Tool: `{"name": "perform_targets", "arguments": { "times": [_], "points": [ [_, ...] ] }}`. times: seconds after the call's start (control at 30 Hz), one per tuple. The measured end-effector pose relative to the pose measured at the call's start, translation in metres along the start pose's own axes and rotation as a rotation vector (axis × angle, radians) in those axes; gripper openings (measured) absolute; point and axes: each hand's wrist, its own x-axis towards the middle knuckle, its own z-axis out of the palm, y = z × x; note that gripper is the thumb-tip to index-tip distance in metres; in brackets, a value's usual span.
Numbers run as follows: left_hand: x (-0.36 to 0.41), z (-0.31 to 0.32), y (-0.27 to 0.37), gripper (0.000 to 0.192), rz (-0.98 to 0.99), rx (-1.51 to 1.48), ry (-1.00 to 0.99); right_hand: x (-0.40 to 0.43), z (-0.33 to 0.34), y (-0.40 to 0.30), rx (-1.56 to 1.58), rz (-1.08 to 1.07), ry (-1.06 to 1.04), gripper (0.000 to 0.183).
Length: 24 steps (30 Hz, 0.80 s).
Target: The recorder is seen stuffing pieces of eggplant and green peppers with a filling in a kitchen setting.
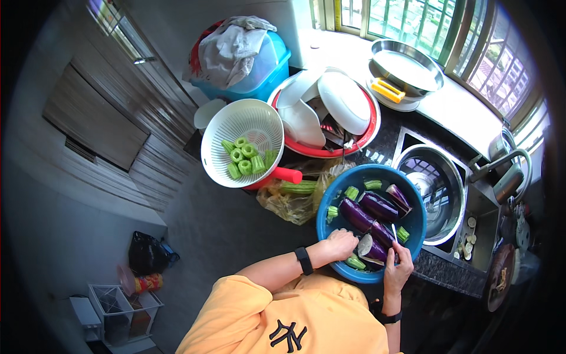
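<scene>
A blue plastic basin (pixel 359 277) stands before me, with cut purple eggplants (pixel 356 215) and several ribbed green gourd pieces (pixel 352 192) inside. My right hand (pixel 400 264) is over the basin's near right side, its fingers closed on a slim white stick-like tool (pixel 394 232) that points up and away. Next to that hand lies an eggplant piece (pixel 373 248) with a pale cut face. At the basin's near left, my left hand (pixel 341 244) reaches in with curled fingers. Its fingertips are hidden, so what they hold cannot be seen. A green gourd piece (pixel 355 262) lies close below it.
Left sits a white colander (pixel 212 146) holding hollowed gourd pieces (pixel 244 167). A plastic bag (pixel 289 208) with long green gourds touches the basin. To the right, a steel bowl (pixel 460 208) rests over the sink (pixel 479 241) below a faucet (pixel 495 163). Behind is a red-rimmed tub (pixel 336 152) of dishes.
</scene>
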Motion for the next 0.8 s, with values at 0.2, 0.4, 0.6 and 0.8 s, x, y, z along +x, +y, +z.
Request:
{"name": "perform_targets", "arguments": {
  "times": [0.2,0.4,0.6,0.8],
  "points": [
    [-0.002,-0.013,-0.004,0.031,-0.035,0.022,0.02,0.002,0.001,-0.002,-0.001,0.026,-0.008,0.02],
    [0.005,0.006,-0.007,0.03,0.095,-0.149,0.043,0.0,0.004,0.001,-0.025,-0.018,0.014,0.018],
    [0.002,0.001,0.001,0.036,0.036,-0.164,-0.032,0.001,-0.001,-0.005,-0.019,0.034,-0.019,0.02],
    [0.0,-0.011,-0.012,0.044,0.038,-0.454,-0.065,0.001,0.002,-0.005,0.009,0.054,-0.032,0.019]
  ]
}}
